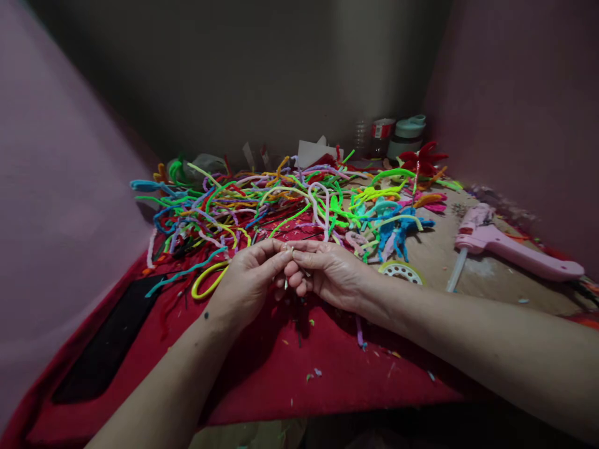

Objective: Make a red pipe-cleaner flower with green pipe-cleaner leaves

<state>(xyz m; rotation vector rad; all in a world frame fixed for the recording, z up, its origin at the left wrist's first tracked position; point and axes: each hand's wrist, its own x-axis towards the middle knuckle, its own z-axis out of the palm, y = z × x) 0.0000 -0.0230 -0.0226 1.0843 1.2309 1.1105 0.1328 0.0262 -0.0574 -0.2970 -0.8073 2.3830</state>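
Observation:
My left hand (250,271) and my right hand (337,274) meet over the front of the red cloth, their fingertips pinched together. Between them is a small pale piece (292,249), mostly hidden by the fingers; its kind is too small to make out. Just behind the hands lies a big tangled heap of fuzzy pipe cleaners (281,187) in many colours. A yellow pipe cleaner loop (199,290) rests beside my left wrist. Close to my right forearm is a roll of tape (401,270) with holes around its core.
A pink glue gun (515,246) with a clear glue stick lies on brown board at right. The red cloth (262,386) carries small scraps. At left is a flat black phone-like slab (110,340). A red pipe cleaner flower (421,161) and a lidded bottle (407,137) stand behind.

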